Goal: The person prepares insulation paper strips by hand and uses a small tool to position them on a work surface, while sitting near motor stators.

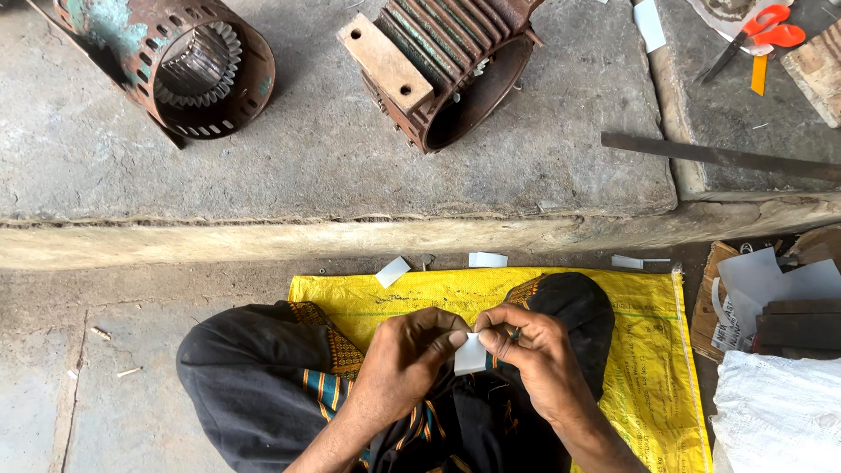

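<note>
- Two hands, left hand (405,361) and right hand (532,357), pinch one small white paper piece (470,355) between fingertips, low in the frame's middle, over the lap.
- Folding seems underway; next needs a neat, careful crease.
- Yellow sack (648,350) lies underneath; rusty motor shells (438,70) sit above.

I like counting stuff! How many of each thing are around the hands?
Rusty motor housings: 2
Scissors with orange handles: 1
Yellow woven mat: 1
Long metal bar: 1
White slip pinched by left hand and right hand: 1
Total: 6
</note>
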